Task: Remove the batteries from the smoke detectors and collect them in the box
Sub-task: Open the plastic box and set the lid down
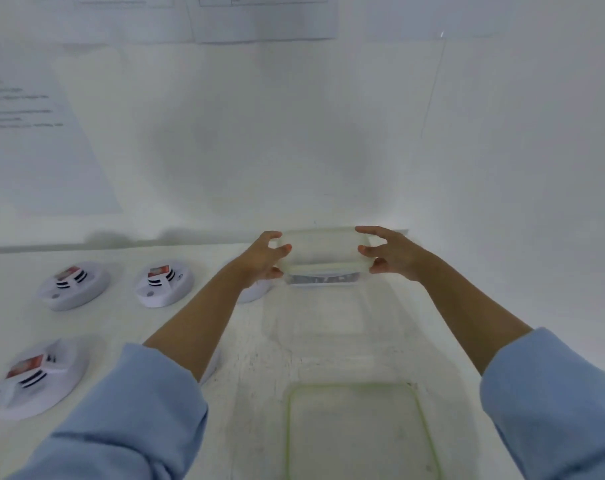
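A clear plastic box [323,252] with a pale green rim sits at the far side of the white table, near the wall. My left hand [264,258] grips its left end and my right hand [389,252] grips its right end, fingers curled over the rim and thumbs below. Three white round smoke detectors lie on the left: one at the back left [74,285], one beside it [164,284], and one near the front [34,377]. Each shows a red battery in its open back. Another detector [254,294] is mostly hidden behind my left wrist.
The box's clear lid [360,431], edged with a green seal, lies flat on the table close to me between my forearms. Printed sheets [34,133] hang on the white wall at the left and top. The wall stands right behind the box.
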`<state>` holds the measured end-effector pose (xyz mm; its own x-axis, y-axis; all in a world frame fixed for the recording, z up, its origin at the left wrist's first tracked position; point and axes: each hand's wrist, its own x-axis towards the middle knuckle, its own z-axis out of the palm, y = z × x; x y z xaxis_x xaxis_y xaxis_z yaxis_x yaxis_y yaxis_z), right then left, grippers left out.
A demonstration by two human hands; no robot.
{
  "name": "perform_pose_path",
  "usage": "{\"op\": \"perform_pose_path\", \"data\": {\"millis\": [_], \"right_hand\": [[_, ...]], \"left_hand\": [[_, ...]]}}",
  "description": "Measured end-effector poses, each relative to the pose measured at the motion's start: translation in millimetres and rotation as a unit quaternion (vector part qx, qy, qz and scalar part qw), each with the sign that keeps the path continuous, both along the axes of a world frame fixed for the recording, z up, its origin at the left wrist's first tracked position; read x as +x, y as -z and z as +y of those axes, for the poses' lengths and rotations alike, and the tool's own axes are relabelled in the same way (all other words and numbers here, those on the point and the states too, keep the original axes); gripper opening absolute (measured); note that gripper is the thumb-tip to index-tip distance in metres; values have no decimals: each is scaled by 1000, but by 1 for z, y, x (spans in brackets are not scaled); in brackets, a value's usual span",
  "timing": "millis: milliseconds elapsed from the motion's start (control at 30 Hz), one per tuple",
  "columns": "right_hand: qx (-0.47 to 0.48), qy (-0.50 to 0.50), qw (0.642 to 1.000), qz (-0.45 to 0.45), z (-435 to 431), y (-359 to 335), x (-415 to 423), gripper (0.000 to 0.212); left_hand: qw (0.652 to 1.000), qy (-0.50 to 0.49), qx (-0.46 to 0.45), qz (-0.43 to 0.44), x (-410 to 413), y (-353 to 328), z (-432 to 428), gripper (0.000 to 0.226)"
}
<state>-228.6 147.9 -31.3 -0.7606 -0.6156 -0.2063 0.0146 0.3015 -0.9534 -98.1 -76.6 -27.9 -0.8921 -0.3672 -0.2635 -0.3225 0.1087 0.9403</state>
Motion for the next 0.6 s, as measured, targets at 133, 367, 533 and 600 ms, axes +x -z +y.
{"op": "perform_pose_path", "data": {"millis": [133, 367, 533, 600], "right_hand": [[19, -53, 998, -38, -4, -1, -19, 33], [15, -118, 989, -93, -8, 3, -38, 29], [-1, -93, 992, -85, -8, 6, -37, 30], [22, -75, 996, -43, -8, 1, -35, 31]], "left_hand": [[1000, 24, -8, 5, -10, 5, -6, 38], [996, 74, 51, 8, -16, 12, -17, 23], [999, 33, -14, 37, -18, 11, -14, 19], [997, 28, -67, 37, -18, 7, -14, 23]]}}
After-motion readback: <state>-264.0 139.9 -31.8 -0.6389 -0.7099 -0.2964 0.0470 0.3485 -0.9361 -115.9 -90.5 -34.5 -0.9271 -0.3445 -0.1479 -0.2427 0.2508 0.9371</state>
